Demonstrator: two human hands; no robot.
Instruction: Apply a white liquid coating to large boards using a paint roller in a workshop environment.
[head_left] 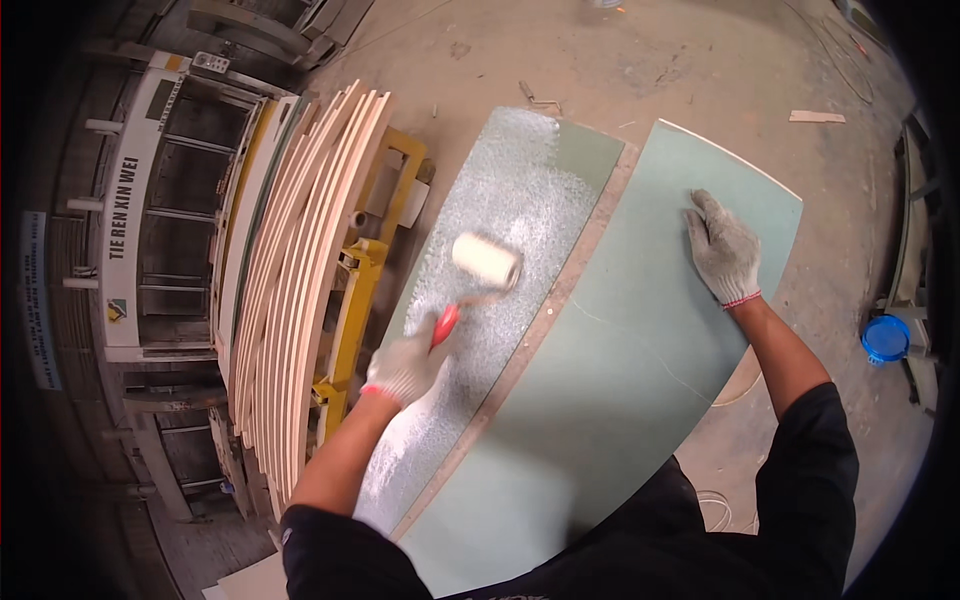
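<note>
In my gloved left hand (405,368) is the red handle of a paint roller (487,261), with the fingers closed round it. The roller's white sleeve rests on the left green panel (588,155), which is largely covered with a patchy white coating (470,205). Bare green shows at this panel's far right corner. My right hand (724,248), also in a knitted glove, lies on the right green panel (540,420), near its right edge. Its thumb and forefinger are extended apart, and nothing shows in it. A narrow brownish strip (520,345) separates the two panels.
Several pale-edged boards (318,270) stand in a row at the left beside a yellow metal frame (365,290). Beyond them is a white rack (125,210). At the right is a blue round container (886,340). A small wooden piece (817,117) lies on the floor.
</note>
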